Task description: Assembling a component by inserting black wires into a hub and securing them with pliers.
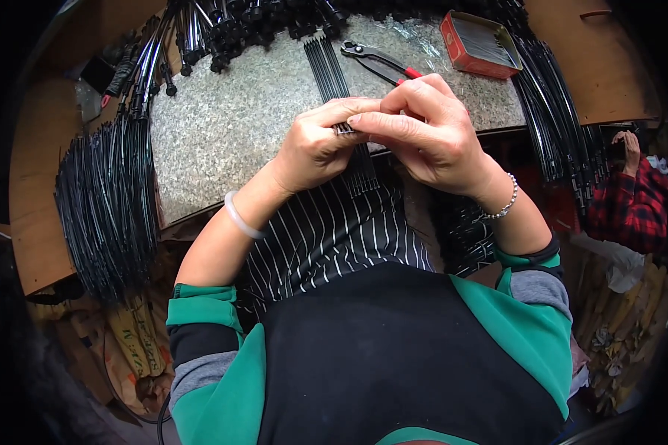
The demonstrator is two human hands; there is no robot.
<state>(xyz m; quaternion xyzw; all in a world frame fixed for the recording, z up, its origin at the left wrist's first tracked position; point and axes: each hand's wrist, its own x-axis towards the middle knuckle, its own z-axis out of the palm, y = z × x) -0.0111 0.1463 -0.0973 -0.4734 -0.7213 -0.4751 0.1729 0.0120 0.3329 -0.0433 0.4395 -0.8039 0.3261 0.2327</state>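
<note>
A flat row of thin black rods [325,68] lies side by side, its far ends over the stone slab [215,126] and its near ends past the slab's edge, above my striped apron. My left hand [318,144] is closed around the middle of the row. My right hand [436,132] meets it there, thumb and fingers pinched together by the left fingertips. Whatever the right fingers pinch is too small or hidden to make out. Just beyond my hands lie pliers [377,58] with red-tipped black handles, touched by neither hand.
Thick bundles of black rods hang over the table's left side [104,208] and right side [553,111]. More black rods with knobbed ends [260,26] pile up at the back. A red tin [462,53] of thin metal pieces sits back right. Another person's red-checked sleeve [642,211] shows far right.
</note>
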